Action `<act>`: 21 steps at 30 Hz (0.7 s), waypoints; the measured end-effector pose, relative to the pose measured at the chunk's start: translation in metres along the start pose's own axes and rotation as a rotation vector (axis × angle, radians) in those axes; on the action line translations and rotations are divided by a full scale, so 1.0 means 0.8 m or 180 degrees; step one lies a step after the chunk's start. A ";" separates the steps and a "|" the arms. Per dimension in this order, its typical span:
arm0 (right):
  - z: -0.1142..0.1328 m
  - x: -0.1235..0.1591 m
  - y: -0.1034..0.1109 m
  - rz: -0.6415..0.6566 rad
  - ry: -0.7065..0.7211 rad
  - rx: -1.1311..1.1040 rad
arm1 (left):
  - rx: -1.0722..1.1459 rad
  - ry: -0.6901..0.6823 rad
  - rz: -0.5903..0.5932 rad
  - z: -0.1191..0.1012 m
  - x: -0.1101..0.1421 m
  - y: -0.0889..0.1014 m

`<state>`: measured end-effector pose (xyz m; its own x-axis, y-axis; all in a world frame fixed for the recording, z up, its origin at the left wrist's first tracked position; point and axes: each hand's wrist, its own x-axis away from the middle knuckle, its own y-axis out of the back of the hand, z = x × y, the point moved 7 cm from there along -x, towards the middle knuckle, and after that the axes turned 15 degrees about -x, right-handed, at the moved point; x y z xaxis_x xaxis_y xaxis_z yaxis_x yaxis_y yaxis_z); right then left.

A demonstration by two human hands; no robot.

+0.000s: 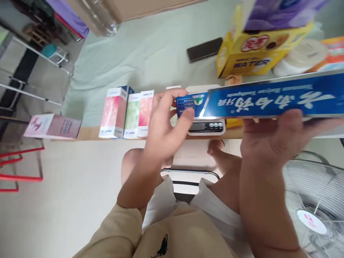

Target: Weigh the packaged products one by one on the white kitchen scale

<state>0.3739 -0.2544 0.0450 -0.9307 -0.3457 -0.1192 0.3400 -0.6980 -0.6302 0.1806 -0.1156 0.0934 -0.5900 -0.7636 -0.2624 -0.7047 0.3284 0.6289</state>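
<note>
Pink carton point(52, 126): alone near the front-left corner of the tabletop point(150, 53); nothing there needs your reach.
Upright cartons point(132, 115): pink, green and pink faces bunched at the front edge; give them clearance, since a knock could probably topple one.
Left hand point(166, 129): your fingers pinch the left end of the blue toothpaste carton point(259, 95), thumb on the printed face; a light grip should do, as card dents easily.
Digital scale point(206, 127): partly hidden by the carton's left end; contact between them cannot be told, so avoid pressing down on it.
Toothpaste carton: Yunnan Baiyao, held in both hands above the tabletop's front edge, lettering upside down to you; hold both ends level.
Right hand point(271, 138): grasping from below, thumb on the face, other fingers partly hidden; let this palm bear the weight.
Fan point(311, 211): lower right; tuck your elbow away from its guard.
</note>
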 end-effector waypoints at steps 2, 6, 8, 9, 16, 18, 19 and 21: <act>-0.035 0.024 -0.039 0.0024 -0.0045 -0.0390 | -0.0001 0.0278 0.0163 0.042 0.011 0.046; -0.099 0.062 -0.100 0.0179 -0.0503 -0.0370 | 0.0178 0.0619 0.0280 0.104 0.024 0.130; -0.115 0.067 -0.115 0.0339 -0.0519 -0.0045 | 0.0373 0.0650 0.0144 0.116 0.031 0.151; -0.119 0.065 -0.117 0.0414 -0.0491 0.0178 | 0.0476 0.0647 0.0106 0.119 0.033 0.152; -0.110 -0.003 -0.064 0.0028 -0.0204 0.1227 | 0.1284 0.1147 0.0500 0.118 0.033 0.054; -0.104 -0.021 -0.051 -0.0090 -0.0191 0.1492 | 0.1307 0.1393 0.0831 0.114 0.032 0.022; -0.101 -0.028 -0.047 -0.0164 -0.0186 0.1559 | 0.1298 0.1448 0.1016 0.110 0.031 0.010; -0.100 -0.038 -0.043 -0.0206 -0.0201 0.1599 | 0.1313 0.1464 0.1334 0.100 0.032 -0.007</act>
<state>0.3797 -0.1697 0.0088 -0.9473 -0.3182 -0.0358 0.3192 -0.9292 -0.1861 0.1378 -0.0921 0.0246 -0.6811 -0.6543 0.3286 -0.6010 0.7560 0.2595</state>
